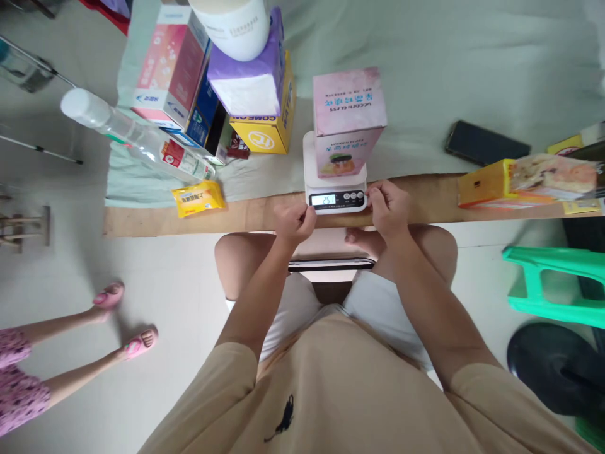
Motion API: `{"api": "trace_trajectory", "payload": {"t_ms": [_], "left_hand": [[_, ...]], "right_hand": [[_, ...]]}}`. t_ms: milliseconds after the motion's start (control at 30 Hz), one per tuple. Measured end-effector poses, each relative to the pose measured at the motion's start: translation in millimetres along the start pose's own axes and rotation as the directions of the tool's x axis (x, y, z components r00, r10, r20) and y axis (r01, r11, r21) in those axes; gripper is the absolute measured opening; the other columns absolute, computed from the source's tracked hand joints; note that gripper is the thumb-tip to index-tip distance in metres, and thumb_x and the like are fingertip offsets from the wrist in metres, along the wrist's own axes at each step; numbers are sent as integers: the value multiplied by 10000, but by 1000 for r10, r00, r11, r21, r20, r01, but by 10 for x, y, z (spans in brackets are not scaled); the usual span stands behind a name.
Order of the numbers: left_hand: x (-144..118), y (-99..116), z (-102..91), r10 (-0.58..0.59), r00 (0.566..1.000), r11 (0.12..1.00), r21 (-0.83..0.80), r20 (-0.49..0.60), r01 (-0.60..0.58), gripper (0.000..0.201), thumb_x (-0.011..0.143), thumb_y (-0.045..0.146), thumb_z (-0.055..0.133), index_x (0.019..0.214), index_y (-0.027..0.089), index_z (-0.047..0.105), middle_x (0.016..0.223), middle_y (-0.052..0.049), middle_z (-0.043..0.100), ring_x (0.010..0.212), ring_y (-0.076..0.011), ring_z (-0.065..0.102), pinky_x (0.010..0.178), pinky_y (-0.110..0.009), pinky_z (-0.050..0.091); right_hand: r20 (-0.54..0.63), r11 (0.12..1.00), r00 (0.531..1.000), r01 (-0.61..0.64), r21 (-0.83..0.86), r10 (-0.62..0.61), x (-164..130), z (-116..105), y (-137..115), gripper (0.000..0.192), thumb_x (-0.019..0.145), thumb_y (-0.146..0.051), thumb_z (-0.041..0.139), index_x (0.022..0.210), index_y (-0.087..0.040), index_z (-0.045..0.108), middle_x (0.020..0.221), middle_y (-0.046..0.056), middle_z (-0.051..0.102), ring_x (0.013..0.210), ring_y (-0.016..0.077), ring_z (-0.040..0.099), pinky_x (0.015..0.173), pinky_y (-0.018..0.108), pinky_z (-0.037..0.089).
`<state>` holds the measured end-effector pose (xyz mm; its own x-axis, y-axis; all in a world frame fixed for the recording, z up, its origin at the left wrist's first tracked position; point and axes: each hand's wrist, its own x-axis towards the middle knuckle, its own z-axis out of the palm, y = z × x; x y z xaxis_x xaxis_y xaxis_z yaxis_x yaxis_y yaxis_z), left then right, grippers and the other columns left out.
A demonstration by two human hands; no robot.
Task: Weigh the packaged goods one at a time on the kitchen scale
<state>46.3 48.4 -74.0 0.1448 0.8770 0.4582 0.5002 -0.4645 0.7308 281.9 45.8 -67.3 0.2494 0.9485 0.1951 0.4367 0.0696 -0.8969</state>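
A white kitchen scale [309, 167] lies near the table's front edge, its lit display showing what looks like 251. On its platform a pink cardboard box [348, 123] with a printed glass picture stands upright. My left hand [295, 222] is closed, thumb and fingers pinching the scale's front left corner. At the front right corner, beside the buttons, my right hand [390, 208] pinches the scale in the same way. Neither hand touches the box.
Left of the scale stand a yellow box [271, 139], a purple tissue pack [248, 85], a white cup [236, 28], a pink box [170, 69], a clear bottle [142, 142] and a yellow packet [198, 198]. Rightward lie a phone [486, 144] and an orange box [486, 184]. Another person's legs [85, 366] show at left.
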Motion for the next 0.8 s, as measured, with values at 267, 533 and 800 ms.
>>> {"api": "trace_trajectory", "payload": {"t_ms": [267,533,800], "left_hand": [[4,-13,20,8,1000,999,-34,19,-7,575,983,435,550,554,206,243,483,46,215,467,-89,217,539,-339,175],[-6,15,-64,-27,1000,992,-124,-2,26,710,1067,672,255,529,214,318,460,-15,366,491,-117,321,538,-362,243],[512,-11,-72,-95,966,946,-324,-239,13,569,928,776,573,1119,264,733,1130,-67,762,1104,-265,688,998,-458,550]], "right_hand": [[6,1000,1000,5,1,-5,1,-8,-18,287,897,-418,561,731,-213,673,586,-12,598,580,152,553,630,315,440],[-32,995,999,-35,92,38,-44,8,9,288,940,-411,558,748,-217,647,615,-17,582,592,138,552,602,302,439],[-183,971,978,136,199,-100,246,97,-74,289,985,-536,554,1185,-332,599,1138,55,679,1055,248,709,926,459,632]]}}
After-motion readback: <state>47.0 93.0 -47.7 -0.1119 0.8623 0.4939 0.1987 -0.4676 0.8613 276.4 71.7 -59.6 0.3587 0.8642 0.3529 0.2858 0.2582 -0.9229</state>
